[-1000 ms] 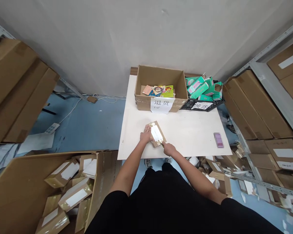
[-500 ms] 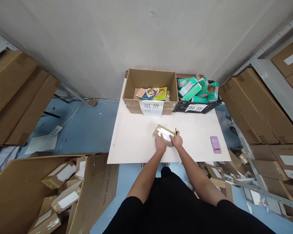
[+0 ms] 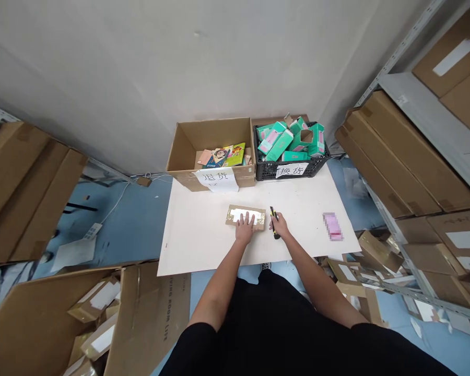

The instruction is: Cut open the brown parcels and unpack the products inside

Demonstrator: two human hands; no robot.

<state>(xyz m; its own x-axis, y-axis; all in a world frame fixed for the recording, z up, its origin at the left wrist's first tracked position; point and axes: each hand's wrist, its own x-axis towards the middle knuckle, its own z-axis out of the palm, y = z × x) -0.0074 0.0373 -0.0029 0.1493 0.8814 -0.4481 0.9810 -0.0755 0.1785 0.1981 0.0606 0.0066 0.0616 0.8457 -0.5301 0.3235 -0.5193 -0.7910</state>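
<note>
A small taped cardboard parcel with a white label lies flat on the white table. My left hand rests on its label and front edge, fingers spread. Just right of the parcel is a black-and-yellow utility knife, low over the tabletop or on it. My right hand has its fingers around the knife's middle, apart from the parcel. Whether the blade is out is too small to tell.
Behind stand an open carton with booklets and a black crate of green boxes. A blurred pink item lies at the table's right. A large carton of parcels is at lower left; shelves with boxes flank the right.
The parcel has been turned nearly straight. My right hand has moved off it to the right, lowering the knife toward the tabletop. My left hand now lies flatter; the view has shifted.
</note>
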